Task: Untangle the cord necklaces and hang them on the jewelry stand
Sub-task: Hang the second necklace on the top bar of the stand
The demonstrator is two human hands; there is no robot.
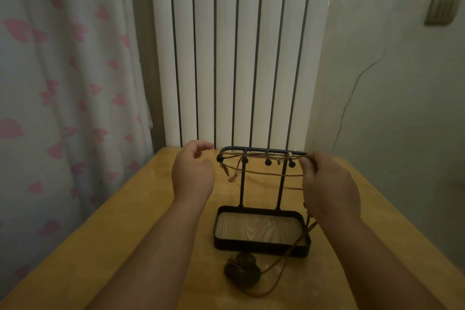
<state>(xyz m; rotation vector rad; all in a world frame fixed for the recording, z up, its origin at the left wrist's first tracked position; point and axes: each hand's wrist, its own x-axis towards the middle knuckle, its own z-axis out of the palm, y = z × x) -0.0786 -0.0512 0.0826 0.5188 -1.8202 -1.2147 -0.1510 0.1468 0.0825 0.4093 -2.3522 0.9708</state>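
Observation:
A black metal jewelry stand (pixel 261 243) with a wood-bottomed tray stands in the middle of the wooden table. Brown cord necklaces (pixel 264 174) are draped across its top bar and ball-tipped hooks. My right hand (pixel 327 185) pinches cord at the bar's right end; a strand runs from it down over the tray's right corner to a dark pendant cluster (pixel 242 269) lying on the table in front of the stand. Just left of the bar, my left hand (pixel 192 172) hovers with loosely curled fingers, and it holds nothing.
The wooden table (pixel 120 246) stands against a white ribbed radiator (pixel 239 53). A curtain with pink hearts (pixel 63 83) hangs to the left. On the right is a pale wall with a switch plate (pixel 441 10).

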